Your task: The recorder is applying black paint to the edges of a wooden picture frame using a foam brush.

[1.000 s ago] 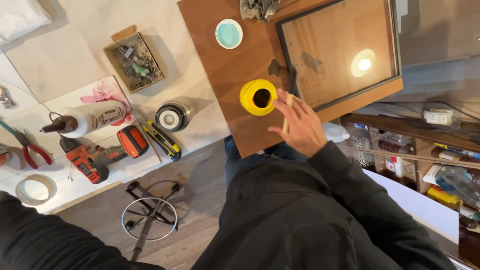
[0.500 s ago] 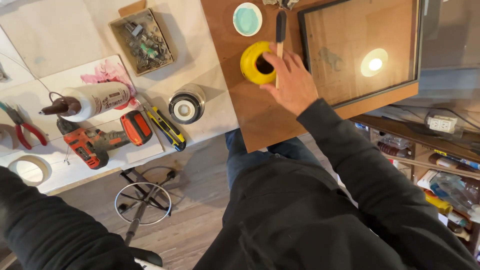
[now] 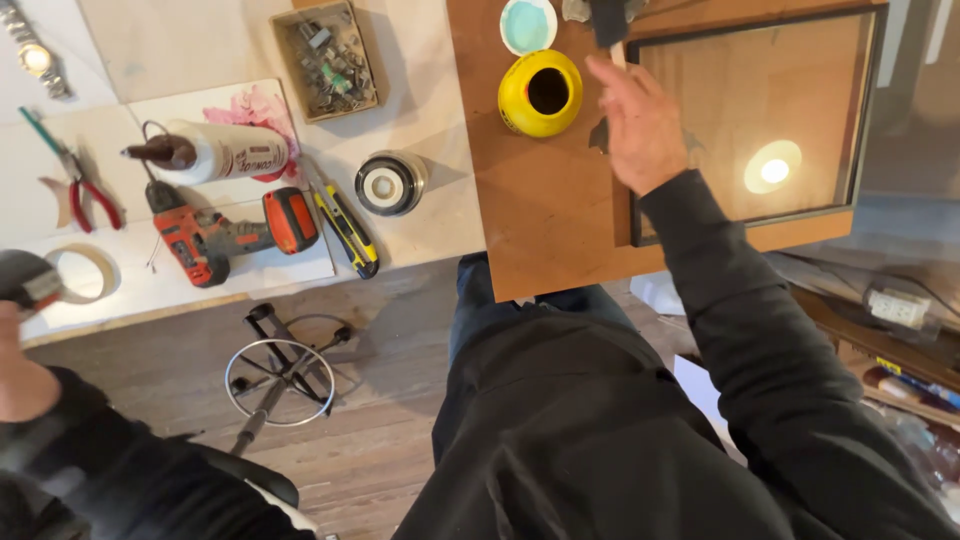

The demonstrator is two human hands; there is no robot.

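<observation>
My right hand (image 3: 640,125) is closed on the pale handle of a black foam brush (image 3: 608,18). The brush head is at the top left corner of a dark-framed wooden panel (image 3: 760,120). An open yellow can (image 3: 540,92) stands just left of that hand, with a teal lid (image 3: 527,25) above it. Can, lid and panel all rest on a brown board (image 3: 540,215). My left hand (image 3: 20,375) is at the far left edge, gripping a dark object (image 3: 25,282) that is partly out of view.
On the white bench to the left lie a red drill (image 3: 225,230), a white tube (image 3: 215,150), a yellow utility knife (image 3: 345,225), a black roll (image 3: 390,183), a box of screws (image 3: 325,60), red pliers (image 3: 80,190) and a tape ring (image 3: 85,272). A stool base (image 3: 280,370) stands on the wood floor.
My right hand took up the brush at the yellow can, then moved right and up to the panel's corner. My left hand with the dark object came into view at the left.
</observation>
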